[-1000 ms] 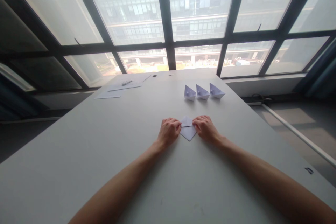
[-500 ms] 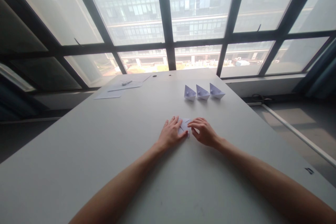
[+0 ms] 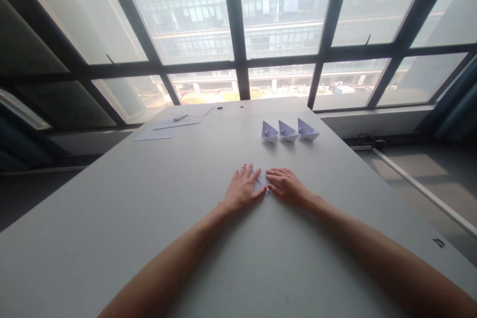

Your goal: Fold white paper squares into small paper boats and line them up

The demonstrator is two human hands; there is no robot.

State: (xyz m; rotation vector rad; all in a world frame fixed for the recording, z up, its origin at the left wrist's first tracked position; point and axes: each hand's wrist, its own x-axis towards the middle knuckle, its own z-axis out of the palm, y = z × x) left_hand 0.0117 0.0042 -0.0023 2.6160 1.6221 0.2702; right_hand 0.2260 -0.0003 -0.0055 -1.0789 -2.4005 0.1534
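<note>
A small folded sheet of white paper (image 3: 262,179) lies flat on the white table (image 3: 167,208), partly covered by both hands. My left hand (image 3: 244,184) rests on its left side, fingers spread and lying flat. On the paper's right side is my right hand (image 3: 286,184), its fingers stretched out and pressed down flat along the edge. Both thumbs come close together near the paper's lower corner. Beyond the hands stand three folded paper boats, the left boat (image 3: 269,132), the middle boat (image 3: 287,131) and the right boat (image 3: 307,130), in a row.
At the far left of the table lie loose white paper sheets (image 3: 154,133) with a pale, pen-like object (image 3: 181,118) on top. Large windows (image 3: 283,10) rise behind the table's far edge. A small dark mark (image 3: 438,243) sits near the right edge.
My right hand has come down from a raised, curled pose to lie flat on the paper's right side. My left hand has barely moved.
</note>
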